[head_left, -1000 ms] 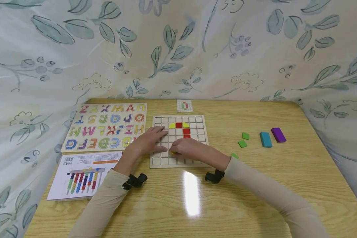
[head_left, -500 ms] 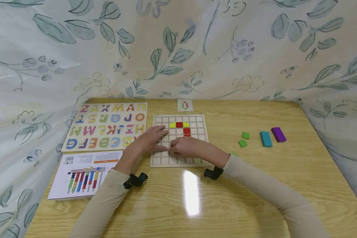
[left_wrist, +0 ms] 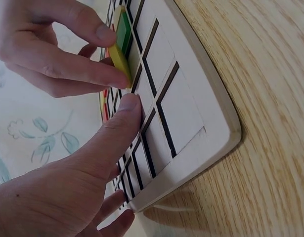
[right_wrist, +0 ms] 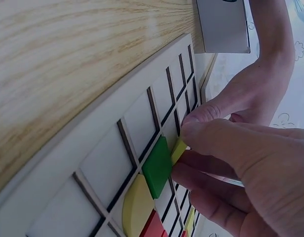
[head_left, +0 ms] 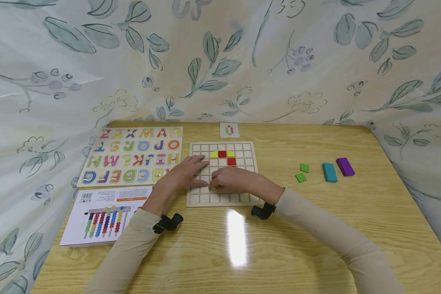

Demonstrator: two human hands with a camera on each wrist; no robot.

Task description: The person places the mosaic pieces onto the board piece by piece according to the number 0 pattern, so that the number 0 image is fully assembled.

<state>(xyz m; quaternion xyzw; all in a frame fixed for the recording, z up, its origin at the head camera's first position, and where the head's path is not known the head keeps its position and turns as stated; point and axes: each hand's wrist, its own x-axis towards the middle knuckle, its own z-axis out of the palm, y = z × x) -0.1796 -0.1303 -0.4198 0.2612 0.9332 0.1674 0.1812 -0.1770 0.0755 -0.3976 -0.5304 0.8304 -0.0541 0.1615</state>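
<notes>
A square-gridded wooden board (head_left: 194, 199) lies in the middle of the table. My right hand (head_left: 237, 179) pinches a yellow tile (left_wrist: 120, 64) between thumb and fingers, tilted low over a square of the board. Right beside it a green tile (right_wrist: 156, 167) lies in a square, followed by a pale yellow rounded tile (right_wrist: 137, 203). My left hand (head_left: 181, 173) rests on the board's left side with fingers extended, its thumb close to the held tile. Farther up the grid are a red tile (head_left: 222, 154) and a yellow rounded tile (head_left: 214, 154).
A small pattern card (head_left: 229, 130) lies behind the board. To the left are an alphabet puzzle board (head_left: 132, 141) and a box with an abacus picture (head_left: 104, 220). On the right lie a green tile (head_left: 300, 177), a teal block (head_left: 329, 172) and a purple block (head_left: 345, 166).
My right hand has moved up slightly and now covers the lower red tile. A green tile near my right wrist has gone out of sight. My left hand has stayed in place.
</notes>
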